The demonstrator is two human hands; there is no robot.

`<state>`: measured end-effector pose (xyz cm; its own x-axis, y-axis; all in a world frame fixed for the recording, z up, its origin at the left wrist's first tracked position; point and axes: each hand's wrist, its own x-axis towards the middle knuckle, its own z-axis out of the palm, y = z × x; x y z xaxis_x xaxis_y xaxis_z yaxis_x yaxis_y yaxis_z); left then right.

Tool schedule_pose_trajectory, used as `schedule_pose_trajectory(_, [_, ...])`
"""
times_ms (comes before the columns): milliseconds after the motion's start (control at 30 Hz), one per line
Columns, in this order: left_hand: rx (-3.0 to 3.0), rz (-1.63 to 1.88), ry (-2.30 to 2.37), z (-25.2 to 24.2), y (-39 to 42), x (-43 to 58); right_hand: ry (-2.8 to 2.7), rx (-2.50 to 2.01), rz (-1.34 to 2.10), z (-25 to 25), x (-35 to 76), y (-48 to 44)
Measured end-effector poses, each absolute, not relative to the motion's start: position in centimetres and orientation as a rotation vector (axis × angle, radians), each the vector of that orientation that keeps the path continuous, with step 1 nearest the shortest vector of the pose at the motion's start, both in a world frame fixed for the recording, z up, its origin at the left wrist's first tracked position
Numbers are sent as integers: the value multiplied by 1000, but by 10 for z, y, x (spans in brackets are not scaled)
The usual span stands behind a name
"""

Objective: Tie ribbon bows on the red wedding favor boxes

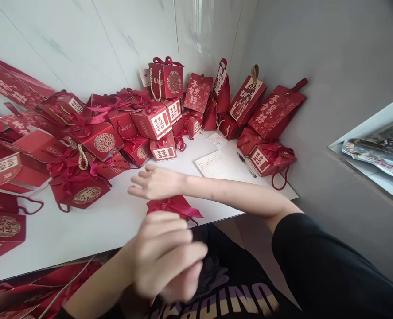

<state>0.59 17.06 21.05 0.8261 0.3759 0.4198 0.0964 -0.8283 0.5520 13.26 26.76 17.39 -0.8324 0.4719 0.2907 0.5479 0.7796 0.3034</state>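
Note:
My left hand point(169, 257) is raised close to the camera at the lower middle, its fingers curled in and blurred by motion. What they may hold is hidden. Just behind it, near the table's front edge, sits a red gift box point(169, 204) with a magenta ribbon bow, partly covered by both hands. My right hand point(151, 182) reaches leftward across the table beyond that box. Back up, its fingers are loosely bent and slightly apart, and nothing shows in them.
Many red gift boxes point(105, 141) with bows and cords pile up along the wall at left and middle. Upright red boxes point(278, 108) stand at right. A notepad point(216, 165) and pen point(247, 165) lie on the white table point(83, 228). More red packaging point(50, 285) sits below the edge.

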Motion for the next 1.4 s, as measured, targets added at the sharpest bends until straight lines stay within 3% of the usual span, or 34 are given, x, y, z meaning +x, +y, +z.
schedule_pose_trajectory(100, [2744,791,250,188,177,42,-2640,-1033,-607,173,145,281])
schedule_pose_trajectory(267, [2941,351,505,156,155,70,-2497,-1322,-581,176,155,292])
schedule_pose_trajectory(567, [2804,16,818,156,156,92,-2346,-1668,-444,175,175,301])
schedule_pose_trajectory(1000, [2770,-2,941,136,148,127,-2364,-1873,-309,130,214,300])
schedule_pose_trajectory(1200, [2826,-158,647,128,127,124,-2374,-1881,-295,122,215,297])
schedule_pose_trajectory(1400, [2733,-87,224,119,105,110,-2352,-1876,-234,114,222,291])
